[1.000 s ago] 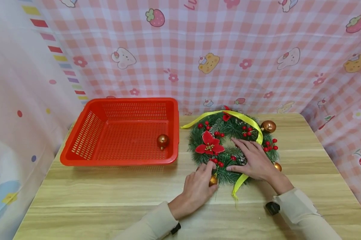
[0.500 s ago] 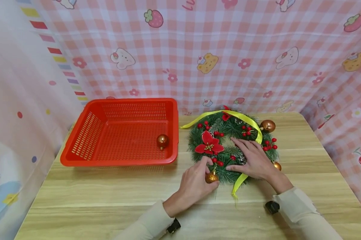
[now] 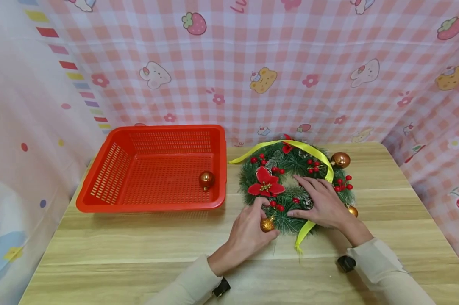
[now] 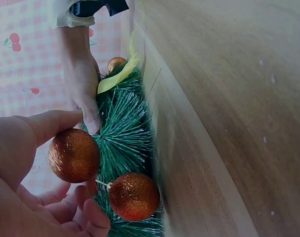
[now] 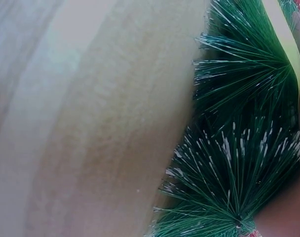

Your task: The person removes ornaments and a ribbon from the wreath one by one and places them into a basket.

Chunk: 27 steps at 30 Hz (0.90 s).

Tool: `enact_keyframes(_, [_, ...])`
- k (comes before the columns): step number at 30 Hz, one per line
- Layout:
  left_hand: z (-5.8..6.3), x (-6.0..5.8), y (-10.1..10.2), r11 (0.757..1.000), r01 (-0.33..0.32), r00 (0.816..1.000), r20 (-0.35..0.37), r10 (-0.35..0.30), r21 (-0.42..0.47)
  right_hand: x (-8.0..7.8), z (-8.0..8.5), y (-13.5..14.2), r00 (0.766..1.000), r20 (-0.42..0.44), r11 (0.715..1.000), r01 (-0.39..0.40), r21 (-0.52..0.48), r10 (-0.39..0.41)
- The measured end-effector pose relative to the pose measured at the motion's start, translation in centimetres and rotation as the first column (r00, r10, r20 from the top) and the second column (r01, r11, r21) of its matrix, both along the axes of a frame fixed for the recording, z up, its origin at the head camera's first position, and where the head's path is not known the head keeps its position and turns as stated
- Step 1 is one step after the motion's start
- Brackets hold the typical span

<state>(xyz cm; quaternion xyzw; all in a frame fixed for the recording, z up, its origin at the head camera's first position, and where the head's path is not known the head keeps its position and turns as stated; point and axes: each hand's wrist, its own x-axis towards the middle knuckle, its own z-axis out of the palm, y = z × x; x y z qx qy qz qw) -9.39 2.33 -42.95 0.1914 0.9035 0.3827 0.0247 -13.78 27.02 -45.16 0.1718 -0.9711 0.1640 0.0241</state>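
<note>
A green Christmas wreath (image 3: 298,159) lies flat, trimmed with a red poinsettia (image 3: 266,184), red berries and a yellow ribbon (image 3: 313,150). My left hand (image 3: 246,233) is at its near left side, thumb and fingers curved round a glittery gold bauble (image 3: 267,224). The left wrist view has this bauble (image 4: 74,155) between thumb and fingers. Just beyond it, by the wreath's needles, hangs a second glittery bauble (image 4: 134,196). My right hand (image 3: 322,205) rests on the wreath's right side with fingers spread, fingertips over the centre hole. Its fingers are mostly out of the right wrist view.
A red perforated basket (image 3: 84,199) stands on the left of the wooden table (image 3: 137,254), with a shiny copper bauble (image 3: 206,180) in it. Another copper bauble (image 3: 340,159) and a small gold one (image 3: 352,211) sit at the wreath's right edge. Checked cloth hangs behind.
My left hand has drawn slightly back and its thumb and index finger have spread wider, showing more of the gold bauble, which has shifted a little left. The right hand stays put.
</note>
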Motion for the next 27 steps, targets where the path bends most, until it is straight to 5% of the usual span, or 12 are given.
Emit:
enact_keyframes(17, [-0.16,-0.33,0.28,0.998,0.050,0.998,0.028,-0.051,0.025,-0.10,-0.11,-0.02,1.000,-0.003,1.000,-0.003,-0.005,0.003])
enact_keyframes(27, [-0.28,0.03,0.27,1.000,0.010,1.000,0.024,-0.011,0.026,-0.17,-0.11,0.07,1.000,-0.005,1.000,-0.014,0.001,0.014])
